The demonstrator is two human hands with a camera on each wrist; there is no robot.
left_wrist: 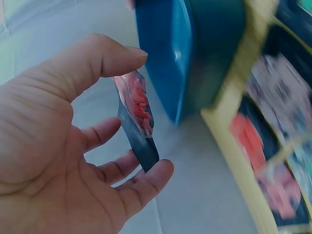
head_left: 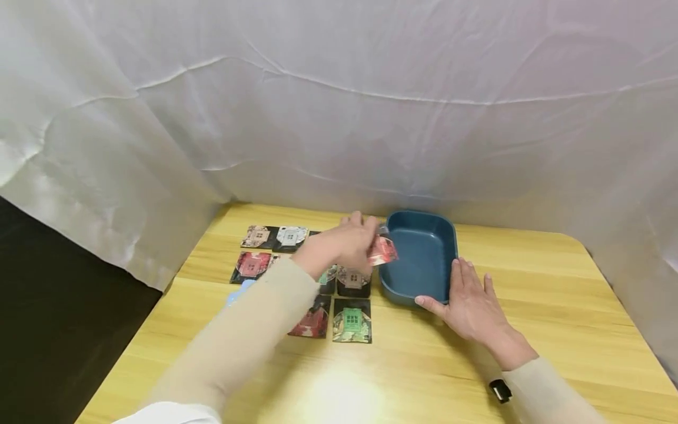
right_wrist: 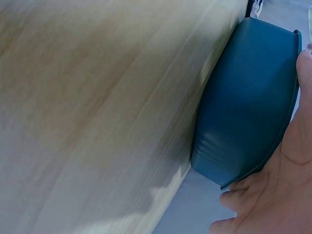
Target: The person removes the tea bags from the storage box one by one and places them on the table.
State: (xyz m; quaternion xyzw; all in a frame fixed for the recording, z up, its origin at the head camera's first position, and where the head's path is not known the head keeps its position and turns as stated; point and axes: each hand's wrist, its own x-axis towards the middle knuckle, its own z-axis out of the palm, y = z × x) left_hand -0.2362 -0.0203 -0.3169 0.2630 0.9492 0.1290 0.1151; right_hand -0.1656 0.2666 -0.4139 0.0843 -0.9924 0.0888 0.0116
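My left hand (head_left: pixel 354 242) pinches a red-and-black sachet (head_left: pixel 384 251) beside the left rim of a dark blue rectangular dish (head_left: pixel 421 259). In the left wrist view, the thumb is at the upper end of the sachet (left_wrist: pixel 137 107) and fingers are at its other side. My right hand (head_left: pixel 474 306) rests with straight fingers on the dish's near right corner, thumb over the near rim. The right wrist view shows the palm (right_wrist: pixel 287 180) against the dish's rim (right_wrist: pixel 291 105). Inside the dish, the visible floor is bare blue.
Flat patterned sachets lie in rows left of the dish, among them a green-labelled one (head_left: pixel 352 321) and a white one (head_left: pixel 290 236); the left arm covers some. A light blue object (head_left: pixel 241 291) is partly hidden by the sleeve. Grey cloth (head_left: pixel 339 135) hangs behind the wooden table (head_left: pixel 529 282).
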